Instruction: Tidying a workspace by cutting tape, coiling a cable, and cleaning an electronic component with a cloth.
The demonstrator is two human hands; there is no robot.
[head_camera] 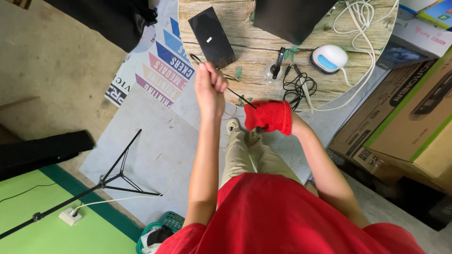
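Holding things up in mid-air like this is where slips tend to happen, tbh. A thin black strand (pixel 238 93) is pinched in the closed left hand (pixel 209 87) and runs down to a piece of red knitted fabric (pixel 269 116), which is wrapped over the right hand (pixel 275 117), so that hand's fingers can't be seen and it can't be told whether they are apart or clamped. A small dark loop of the strand can be seen sticking out just above the left fist, toward the black box (pixel 212 36).

The strand looks taut between the two hands. If it's pulled harder, it could be yanked out of the knit or snapped, judging by how thin it is. The red piece could also be slid off the hand if grip is lost under the fabric, and it would be dropped toward the shoes (pixel 244 130) and the grey floor mat (pixel 155 150) below.

The round wood-pattern table (pixel 263 47) sits just past the hands, and a tangle of black cables (pixel 297 87) lies near its edge next to a small glass jar (pixel 273 73). A wide swing of the left arm could get the strand snagged there, and the jar knocked over. The white cable (pixel 362 28) and the white and blue gadget (pixel 329 59) are well apart, so less worry there.
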